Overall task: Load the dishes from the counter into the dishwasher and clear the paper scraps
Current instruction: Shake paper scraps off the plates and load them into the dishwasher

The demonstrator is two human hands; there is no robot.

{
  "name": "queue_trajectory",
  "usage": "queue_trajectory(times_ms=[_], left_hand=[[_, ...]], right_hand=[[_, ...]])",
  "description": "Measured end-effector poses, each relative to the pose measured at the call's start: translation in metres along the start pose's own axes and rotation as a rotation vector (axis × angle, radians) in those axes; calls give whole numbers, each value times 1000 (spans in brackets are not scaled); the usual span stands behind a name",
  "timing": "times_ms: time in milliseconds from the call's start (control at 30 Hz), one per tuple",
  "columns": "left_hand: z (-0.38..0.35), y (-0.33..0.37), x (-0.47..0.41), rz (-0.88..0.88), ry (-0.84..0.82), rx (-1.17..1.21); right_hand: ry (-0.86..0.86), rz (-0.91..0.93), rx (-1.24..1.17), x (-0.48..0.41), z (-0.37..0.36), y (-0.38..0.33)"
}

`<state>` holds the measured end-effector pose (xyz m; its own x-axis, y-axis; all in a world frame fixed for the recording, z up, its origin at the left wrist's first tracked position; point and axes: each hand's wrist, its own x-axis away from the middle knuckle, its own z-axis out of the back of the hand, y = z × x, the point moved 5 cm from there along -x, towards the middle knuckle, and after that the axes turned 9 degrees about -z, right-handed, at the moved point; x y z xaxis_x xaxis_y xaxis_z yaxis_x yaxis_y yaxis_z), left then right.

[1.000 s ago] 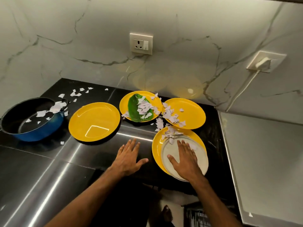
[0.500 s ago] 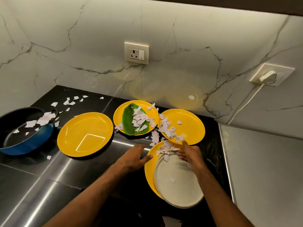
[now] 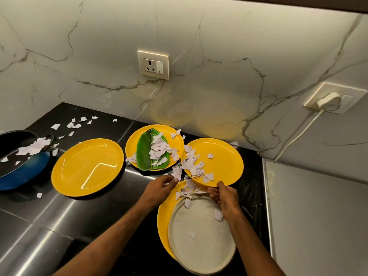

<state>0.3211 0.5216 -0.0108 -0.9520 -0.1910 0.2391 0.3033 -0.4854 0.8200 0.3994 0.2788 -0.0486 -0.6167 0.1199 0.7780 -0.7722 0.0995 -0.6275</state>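
Several yellow plates lie on the black counter (image 3: 123, 208). The left yellow plate (image 3: 87, 166) is bare. The back one (image 3: 131, 148) carries a green leaf-shaped dish (image 3: 144, 154) and paper scraps (image 3: 159, 148). The right yellow plate (image 3: 223, 162) holds more scraps. A white plate (image 3: 201, 238) rests on the near yellow plate (image 3: 164, 218). My left hand (image 3: 159, 188) reaches with loosely extended fingers and touches the scraps between the plates. My right hand (image 3: 225, 198) grips the near rim of the right yellow plate, thumb on top.
A blue pan (image 3: 22, 172) with scraps in it stands at the far left, and loose scraps (image 3: 75, 124) lie behind it. A marble wall with two sockets backs the counter. A grey appliance top (image 3: 318, 216) borders the right side.
My left hand moved forward and right to the scraps between the plates. My right hand left the white plate, passed over the scraps and now holds the right yellow plate's rim.
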Motion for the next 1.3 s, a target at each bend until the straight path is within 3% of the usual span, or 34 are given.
queue_trajectory(times_ms=[100,333,433,633,767,967,1133,1233,1300], left_hand=[[-8,-3,-3,73,48,211],[-41,18,-26,225,153,1108],[-42,31,-30,193,205,1290],[-54,47,-20,120,85,1230],[-55,46,-26,97,101,1192],[-41,38,-33,157,215,1214],[-23,24,-31,226,346,1242],[-13,20,-24,231,362,1267],[-6,22,-16,201,349,1256]], right_hand=[[-34,17,-84,10,3,-2],[-125,77,-128,40,0,-9],[-180,74,-178,47,0,-12],[-265,56,-237,54,-6,-10],[-304,59,-171,58,-11,-12],[-478,152,331,84,1,-30],[-621,478,477,99,2,-65],[-626,695,754,99,-14,-72],[-730,695,974,98,-35,-61]])
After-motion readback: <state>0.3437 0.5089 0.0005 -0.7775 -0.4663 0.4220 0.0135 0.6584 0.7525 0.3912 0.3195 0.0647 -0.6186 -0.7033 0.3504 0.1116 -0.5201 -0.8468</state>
